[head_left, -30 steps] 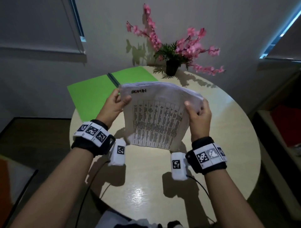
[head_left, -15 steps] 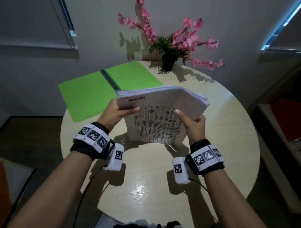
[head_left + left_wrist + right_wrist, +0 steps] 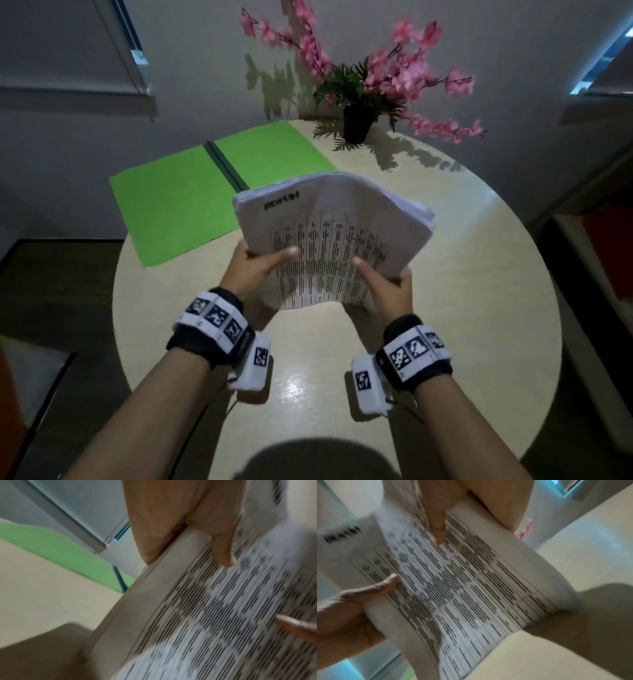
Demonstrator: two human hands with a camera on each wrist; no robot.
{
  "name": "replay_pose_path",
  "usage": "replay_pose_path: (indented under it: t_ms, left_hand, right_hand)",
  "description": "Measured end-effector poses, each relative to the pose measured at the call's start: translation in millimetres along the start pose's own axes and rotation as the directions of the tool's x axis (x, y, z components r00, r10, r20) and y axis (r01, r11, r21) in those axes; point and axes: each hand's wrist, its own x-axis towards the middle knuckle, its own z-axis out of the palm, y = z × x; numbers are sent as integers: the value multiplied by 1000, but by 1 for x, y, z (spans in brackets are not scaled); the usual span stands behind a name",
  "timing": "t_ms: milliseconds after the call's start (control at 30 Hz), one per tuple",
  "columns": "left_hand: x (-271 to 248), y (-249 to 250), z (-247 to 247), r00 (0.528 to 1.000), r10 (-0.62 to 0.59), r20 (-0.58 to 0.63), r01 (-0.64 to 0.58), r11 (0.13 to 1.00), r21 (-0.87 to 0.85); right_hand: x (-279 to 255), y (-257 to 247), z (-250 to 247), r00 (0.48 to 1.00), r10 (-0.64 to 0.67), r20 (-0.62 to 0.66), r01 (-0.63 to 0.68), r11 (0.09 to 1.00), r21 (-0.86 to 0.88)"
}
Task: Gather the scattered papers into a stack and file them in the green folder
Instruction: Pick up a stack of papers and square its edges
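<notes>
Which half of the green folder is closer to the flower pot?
The right half of the green folder; its far corner reaches almost to the black flower pot. The left half lies across the dark spine, farther away.

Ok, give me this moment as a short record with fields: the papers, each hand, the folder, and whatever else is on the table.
papers: one stack of papers, held up off the round table, top bowed over, printed table facing the camera
left hand: left hand grips the stack's left edge, thumb on the front
right hand: right hand grips the stack's right edge, thumb on the front
folder: green folder lies open and flat at the table's far left, no papers in it
other: potted pink flowers at the table's far edge
</notes>
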Motion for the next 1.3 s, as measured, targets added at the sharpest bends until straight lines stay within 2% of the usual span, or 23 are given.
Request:
replay_pose_path:
  t_ms: [67,133,200,300,367,433,500,567,633,733,800,867,933,1000,1067,1167,1300]
  left_hand:
    - [8,-10,4,996,-53,-68,56,997,51]
    - [18,-2,10,993,-38,-110,53,990,134]
    - [37,10,14,983,-22,-184,48,989,138]
    - [90,24,8,966,-4,-260,29,995,94]
    - [127,26,2,966,-47,-254,84,987,137]
    - [159,22,-3,964,-103,-247,144,977,154]
    - [182,10,-11,929,-196,-315,297,901,316]
    - [194,-8,-19,878,-254,-405,456,699,550]
    - [201,-26,-24,838,-292,-460,538,580,612]
    - [215,-42,-24,812,-269,-518,571,548,611]
    - [224,-44,-24,822,-269,-502,559,544,625]
    - [228,-46,-29,840,-262,-476,540,495,681]
    - [222,-44,-28,871,-259,-417,491,432,757]
    - [208,-42,-25,892,-290,-347,443,409,798]
    - [187,-45,-21,914,-316,-255,376,421,825]
    - [144,-53,-13,897,-430,-101,335,515,789]
    - [84,-66,-8,815,-575,64,356,586,728]
  right_hand:
    - [7,6,1,999,46,16,-46,998,36]
    - [23,10,1,999,19,38,-14,990,-137]
    - [45,11,4,998,-4,59,23,945,-327]
    - [83,0,16,986,-138,95,167,841,-515]
    - [110,-15,29,963,-258,81,257,778,-573]
    - [137,-28,38,946,-325,16,270,756,-596]
    - [159,-35,44,936,-352,-33,260,750,-608]
    - [176,-37,47,931,-360,-59,258,763,-592]
    - [188,-32,50,932,-353,-80,252,793,-555]
    - [196,-20,52,938,-337,-85,240,805,-543]
    - [196,-13,52,942,-329,-63,239,793,-560]
    - [194,-8,53,946,-322,-43,243,790,-563]
    - [191,-8,54,946,-321,-42,246,796,-554]
    - [187,-9,54,949,-310,-47,236,806,-543]
    - [180,-10,52,956,-289,-54,217,818,-533]
    - [162,-9,45,966,-245,-82,168,836,-522]
    - [129,4,17,980,-117,-162,28,884,-467]
